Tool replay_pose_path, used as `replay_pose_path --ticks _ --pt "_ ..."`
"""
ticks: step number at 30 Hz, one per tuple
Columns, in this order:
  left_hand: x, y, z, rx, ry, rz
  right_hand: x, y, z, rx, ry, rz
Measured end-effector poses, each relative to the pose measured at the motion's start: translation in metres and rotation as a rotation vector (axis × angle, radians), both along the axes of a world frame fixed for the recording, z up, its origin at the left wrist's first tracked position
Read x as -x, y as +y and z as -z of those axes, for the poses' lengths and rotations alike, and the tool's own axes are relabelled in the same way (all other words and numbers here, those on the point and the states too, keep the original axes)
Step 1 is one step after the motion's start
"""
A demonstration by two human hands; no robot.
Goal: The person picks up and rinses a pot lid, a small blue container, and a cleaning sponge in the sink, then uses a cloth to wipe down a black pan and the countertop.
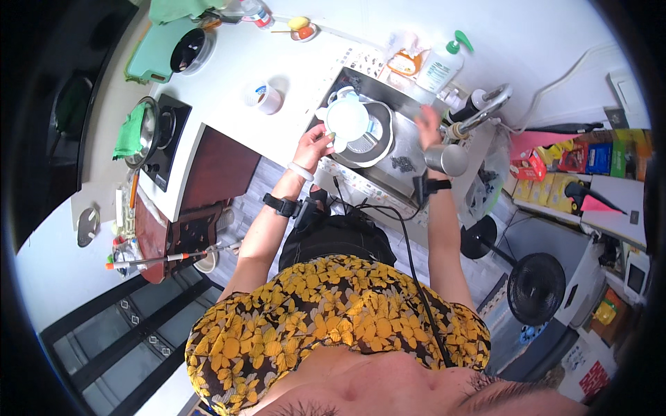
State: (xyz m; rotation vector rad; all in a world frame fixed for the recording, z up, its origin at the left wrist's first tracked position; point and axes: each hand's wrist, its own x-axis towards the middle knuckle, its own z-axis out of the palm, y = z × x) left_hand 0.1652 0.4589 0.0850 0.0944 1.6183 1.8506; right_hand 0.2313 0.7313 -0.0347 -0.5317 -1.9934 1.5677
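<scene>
My left hand (314,147) grips the edge of a pale plastic lid with tabs (347,118) above the left part of a metal sink (406,171). Under the lid, a round basin (384,136) stands in the sink with a grater-like metal piece (362,142) in it. My right hand (428,125), slightly blurred, is over the sink's right side near the chrome faucet (479,115); its fingers look apart and nothing shows in them. A steel cylinder (446,159) covers part of the right wrist. Near the sink's front lies a dark drain strainer (403,164).
A pump bottle (440,70) and an orange-labelled pack (405,62) stand behind the sink. On the counter are a plastic cup (264,98), a small dish (306,33) and a dark bowl (189,51). A black cable (403,223) hangs before me; a fan (536,288) stands at right.
</scene>
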Motion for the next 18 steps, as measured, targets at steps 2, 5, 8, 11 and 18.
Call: replay_pose_path --ticks 2,5,8,11,18 --pt "-0.001 0.003 -0.001 -0.005 0.029 0.005 -0.009 -0.043 -0.014 0.217 -0.108 -0.179" --pt "0.0 0.005 0.004 -0.003 0.016 0.02 -0.007 -0.076 -0.029 0.375 -0.036 -0.346" --pt "-0.003 0.01 0.004 0.016 0.072 0.035 -0.006 -0.086 -0.064 0.42 0.045 -0.353" --pt "-0.006 0.015 0.004 0.034 0.156 0.055 -0.01 -0.09 -0.08 0.417 0.05 -0.314" --pt "-0.012 0.015 0.002 0.075 0.514 0.065 -0.014 -0.095 -0.079 0.238 0.071 -0.18"
